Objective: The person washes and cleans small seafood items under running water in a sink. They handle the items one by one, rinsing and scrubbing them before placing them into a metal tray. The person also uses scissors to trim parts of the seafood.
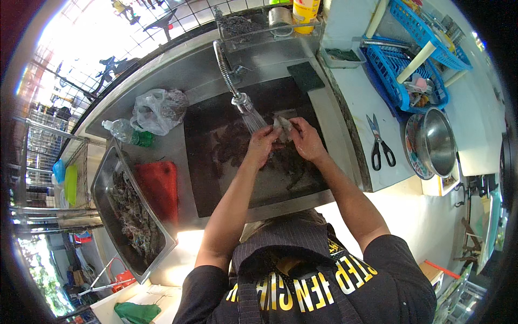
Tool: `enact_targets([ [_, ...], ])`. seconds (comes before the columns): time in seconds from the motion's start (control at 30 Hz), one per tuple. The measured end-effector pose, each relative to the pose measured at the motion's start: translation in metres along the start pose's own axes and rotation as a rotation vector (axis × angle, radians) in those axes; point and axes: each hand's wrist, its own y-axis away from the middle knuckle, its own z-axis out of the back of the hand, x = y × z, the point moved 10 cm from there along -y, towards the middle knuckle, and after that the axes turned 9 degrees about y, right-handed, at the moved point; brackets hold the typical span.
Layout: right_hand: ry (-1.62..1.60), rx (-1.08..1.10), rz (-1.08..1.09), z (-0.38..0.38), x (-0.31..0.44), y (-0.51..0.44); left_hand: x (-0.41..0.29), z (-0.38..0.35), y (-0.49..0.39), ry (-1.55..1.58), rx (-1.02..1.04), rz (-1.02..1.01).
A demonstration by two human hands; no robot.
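Over a dark sink basin, my left hand and my right hand hold a small pale, wet piece between their fingers; it looks like seafood, but its kind is unclear. Water runs from a flexible-neck faucet's spray head down onto the fingers of my left hand. Dark, blurred shapes lie in the basin below my hands. To the left, a metal tray holds a heap of grey-brown shellfish, perhaps shrimp or prawns.
A red cutting board, a clear plastic bag and a plastic bottle lie left of the basin. Black-handled scissors, a steel bowl and a blue dish rack are on the right counter. A dark scouring pad lies at the basin's far corner.
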Motion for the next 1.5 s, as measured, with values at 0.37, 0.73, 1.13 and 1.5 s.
enact_targets([
  [0.37,-0.278,0.093,-0.151,-0.007,-0.029,0.005,-0.004,0.0,0.001,-0.206,-0.086,-0.036],
  [0.73,0.318,-0.228,0.123,0.017,0.031,0.009,-0.035,0.005,0.014,-0.657,-0.27,-0.333],
  [1.13,0.402,-0.182,0.236,0.01,0.047,0.004,-0.053,-0.005,0.028,-0.824,-0.321,-0.463],
  [1.5,-0.862,0.298,-0.334,0.002,-0.009,-0.002,-0.043,0.006,0.018,-0.859,-0.31,-0.449],
])
